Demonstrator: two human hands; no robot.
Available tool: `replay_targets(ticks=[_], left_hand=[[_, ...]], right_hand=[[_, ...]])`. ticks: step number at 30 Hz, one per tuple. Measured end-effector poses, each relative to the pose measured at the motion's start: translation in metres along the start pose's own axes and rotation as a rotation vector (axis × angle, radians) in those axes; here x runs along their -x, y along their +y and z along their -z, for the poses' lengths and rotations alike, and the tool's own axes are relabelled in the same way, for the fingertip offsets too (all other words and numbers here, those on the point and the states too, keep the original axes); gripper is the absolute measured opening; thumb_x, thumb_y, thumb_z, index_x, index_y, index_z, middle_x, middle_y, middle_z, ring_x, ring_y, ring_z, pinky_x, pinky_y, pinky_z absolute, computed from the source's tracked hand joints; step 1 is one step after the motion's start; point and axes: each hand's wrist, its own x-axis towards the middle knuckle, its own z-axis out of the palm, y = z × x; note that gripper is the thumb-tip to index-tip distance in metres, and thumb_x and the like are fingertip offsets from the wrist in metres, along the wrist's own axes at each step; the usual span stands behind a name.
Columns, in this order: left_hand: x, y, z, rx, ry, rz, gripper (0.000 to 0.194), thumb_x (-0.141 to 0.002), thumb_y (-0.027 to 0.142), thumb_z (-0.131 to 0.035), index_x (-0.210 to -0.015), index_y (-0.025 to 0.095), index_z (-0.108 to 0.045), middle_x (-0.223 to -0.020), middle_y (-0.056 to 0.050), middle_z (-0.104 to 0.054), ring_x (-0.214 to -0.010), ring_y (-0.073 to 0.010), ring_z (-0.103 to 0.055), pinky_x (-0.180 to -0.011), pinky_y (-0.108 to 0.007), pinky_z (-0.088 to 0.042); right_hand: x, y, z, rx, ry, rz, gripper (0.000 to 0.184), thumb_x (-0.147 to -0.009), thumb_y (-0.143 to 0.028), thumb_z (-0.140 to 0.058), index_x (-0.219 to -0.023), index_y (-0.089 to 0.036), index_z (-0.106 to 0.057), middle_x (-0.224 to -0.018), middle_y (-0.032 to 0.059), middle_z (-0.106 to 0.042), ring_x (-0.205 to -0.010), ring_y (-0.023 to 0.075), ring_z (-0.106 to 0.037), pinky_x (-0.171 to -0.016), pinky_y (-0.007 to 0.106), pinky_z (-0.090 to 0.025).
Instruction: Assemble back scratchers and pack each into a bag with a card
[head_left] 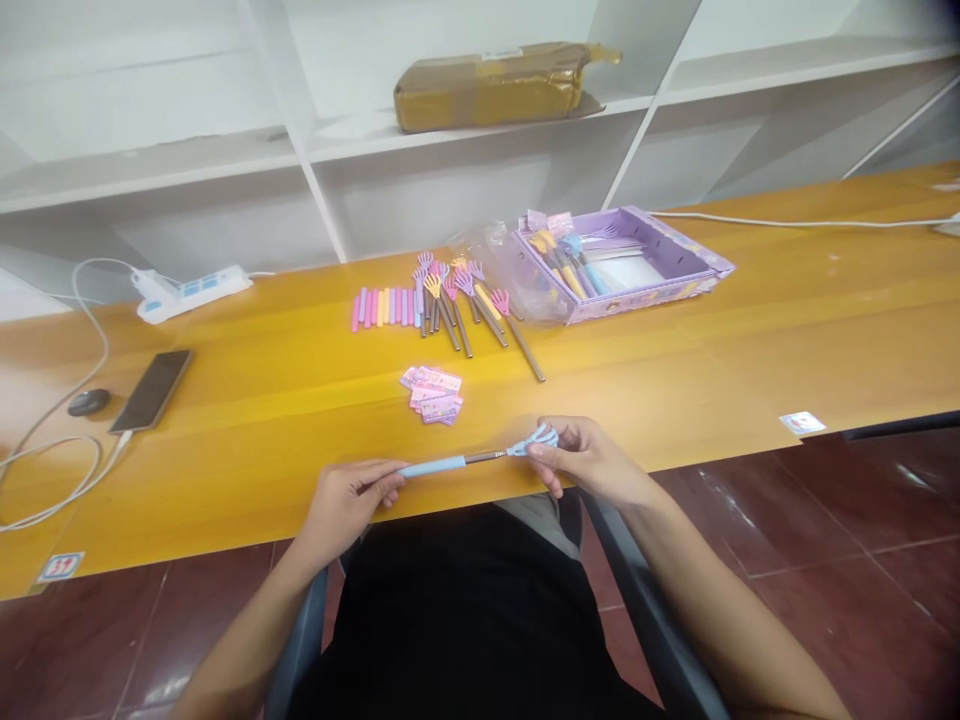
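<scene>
A back scratcher [435, 466] with a light blue grip, a dark metal shaft and a light blue claw head stretches between my hands, above the table's front edge. My left hand [349, 505] pinches the end of its blue grip. At the other end, my right hand [589, 455] has thumb and fingers closed on the claw head, hiding part of it. Just beyond lies a small pile of pink printed cards [433, 394]. Farther back are several claw-headed metal rods [454, 310] in a heap, beside a row of pastel grip tubes [386, 307].
A purple box [675, 262] holding several back scratchers stands at the back right, with clear plastic [517, 280] beside it. To the left are a phone [152, 390], a black mouse [88, 402], cables and a power strip [195, 292]. A taped carton [491, 90] rests on the shelf.
</scene>
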Motion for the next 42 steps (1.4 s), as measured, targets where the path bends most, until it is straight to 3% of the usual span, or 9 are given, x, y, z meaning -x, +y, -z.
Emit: replay_targets(ticks=[12, 17, 19, 21, 24, 27, 29, 37, 42], left_hand=[[-0.004, 0.006, -0.003, 0.042, 0.041, -0.001, 0.019, -0.094, 0.037, -0.079, -0.102, 0.025, -0.092, -0.064, -0.001, -0.077, -0.053, -0.0157, -0.068, -0.058, -0.027, -0.061], [-0.002, 0.008, -0.001, 0.05, -0.038, 0.021, 0.021, -0.098, 0.04, -0.078, -0.105, 0.024, -0.09, -0.08, -0.005, -0.082, -0.062, -0.0159, -0.069, -0.058, -0.025, -0.059], [-0.002, 0.008, -0.001, 0.053, -0.035, 0.025, 0.024, -0.1, 0.043, -0.076, -0.106, 0.024, -0.089, -0.082, -0.005, -0.08, -0.066, -0.0156, -0.068, -0.06, -0.024, -0.057], [-0.002, 0.007, -0.001, 0.083, 0.009, 0.038, 0.027, -0.102, 0.046, -0.073, -0.104, 0.023, -0.086, -0.079, -0.003, -0.076, -0.067, -0.0151, -0.067, -0.062, -0.024, -0.056], [-0.002, 0.005, 0.0, 0.087, 0.061, 0.029, 0.03, -0.105, 0.048, -0.068, -0.104, 0.022, -0.084, -0.08, -0.003, -0.074, -0.07, -0.0159, -0.068, -0.065, -0.025, -0.056], [-0.001, 0.003, 0.001, -0.036, 0.073, -0.079, 0.024, -0.104, 0.044, -0.072, -0.113, 0.025, -0.084, -0.095, -0.005, -0.08, -0.083, -0.0194, -0.073, -0.075, -0.028, -0.057], [0.0, 0.002, 0.0, -0.137, 0.078, -0.168, 0.021, -0.104, 0.041, -0.074, -0.117, 0.027, -0.084, -0.101, -0.005, -0.081, -0.087, -0.02, -0.074, -0.077, -0.028, -0.057], [0.004, 0.012, 0.009, -0.643, 0.181, -0.635, 0.027, -0.106, 0.024, -0.071, -0.133, 0.027, -0.077, -0.1, -0.006, -0.081, -0.09, -0.023, -0.071, -0.084, -0.037, -0.051], [0.003, 0.033, 0.008, -0.829, 0.135, -0.804, 0.033, -0.106, 0.019, -0.071, -0.138, 0.023, -0.072, -0.099, -0.008, -0.082, -0.087, -0.0249, -0.07, -0.078, -0.039, -0.047]], right_hand=[[-0.004, -0.011, -0.012, 0.061, -0.075, 0.001, 0.04, -0.101, -0.052, -0.079, -0.083, -0.019, -0.063, -0.065, -0.0017, -0.069, -0.051, 0.011, -0.06, -0.052, 0.025, -0.048], [-0.002, -0.006, -0.009, 0.121, -0.053, -0.021, 0.043, -0.101, -0.054, -0.078, -0.08, -0.02, -0.062, -0.063, -0.001, -0.067, -0.054, 0.0118, -0.06, -0.055, 0.026, -0.049], [-0.002, 0.0, -0.008, 0.141, 0.033, 0.022, 0.037, -0.099, -0.053, -0.08, -0.09, -0.02, -0.065, -0.07, -0.0008, -0.069, -0.06, 0.0132, -0.063, -0.059, 0.027, -0.053], [-0.003, 0.007, -0.01, 0.194, 0.122, 0.101, 0.037, -0.096, -0.049, -0.084, -0.115, -0.022, -0.067, -0.086, 0.0006, -0.072, -0.071, 0.0158, -0.068, -0.066, 0.029, -0.059], [-0.004, 0.015, -0.015, 0.435, 0.179, 0.22, 0.04, -0.101, -0.042, -0.078, -0.135, -0.027, -0.063, -0.1, 0.0032, -0.073, -0.08, 0.0189, -0.071, -0.072, 0.032, -0.062], [-0.004, 0.016, -0.019, 0.756, 0.16, 0.377, 0.02, -0.112, -0.033, -0.062, -0.129, -0.027, -0.071, -0.111, 0.0092, -0.073, -0.098, 0.0242, -0.073, -0.088, 0.039, -0.063], [-0.003, 0.016, -0.022, 0.896, 0.149, 0.485, 0.021, -0.113, -0.029, -0.058, -0.126, -0.026, -0.074, -0.119, 0.012, -0.07, -0.106, 0.0258, -0.072, -0.091, 0.041, -0.063], [-0.004, 0.007, -0.033, 1.172, 0.179, 0.747, 0.023, -0.111, -0.017, -0.057, -0.126, -0.023, -0.074, -0.106, 0.0109, -0.075, -0.093, 0.0254, -0.069, -0.08, 0.039, -0.059], [-0.004, -0.008, -0.046, 1.278, 0.137, 0.816, 0.015, -0.11, -0.018, -0.063, -0.117, -0.019, -0.076, -0.096, 0.0095, -0.076, -0.085, 0.0239, -0.064, -0.074, 0.038, -0.053]])
